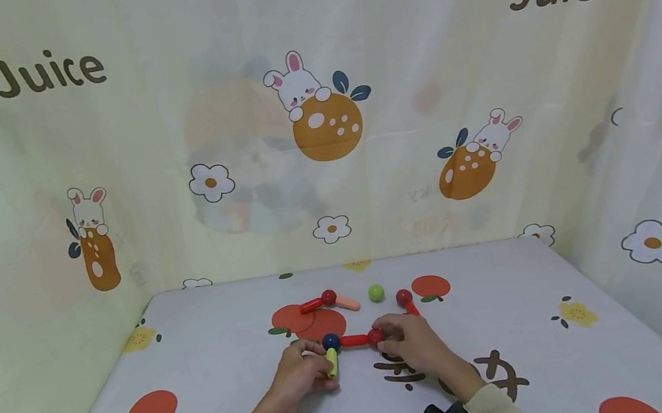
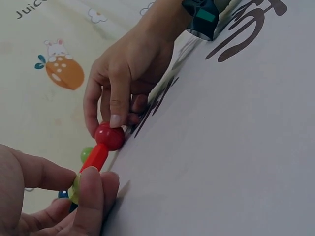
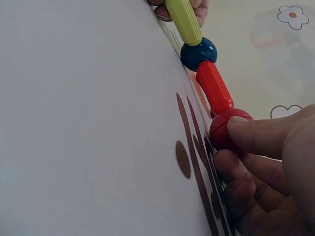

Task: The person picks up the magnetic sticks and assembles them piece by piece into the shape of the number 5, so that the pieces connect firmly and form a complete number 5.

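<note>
A joined chain of toy rods and balls lies between the two hands. It runs from a yellow-green rod (image 3: 185, 20) through a dark blue ball (image 1: 331, 341) and a red rod (image 3: 214, 86) to a red ball (image 2: 109, 136). My left hand (image 1: 302, 370) pinches the yellow-green rod between thumb and fingers, close to the blue ball. At the other end, my right hand (image 1: 416, 342) grips the red ball, its thumb on top in the right wrist view. In the left wrist view the left fingers partly hide the yellow-green rod and blue ball.
Behind the hands, a red ball (image 1: 329, 297) joins a red rod (image 1: 311, 306) and a pink rod (image 1: 348, 303). A green ball (image 1: 376, 292) sits beside them. Further right, another red ball (image 1: 404, 297) carries a red rod (image 1: 412, 309). Printed cloth covers the table (image 1: 211, 355).
</note>
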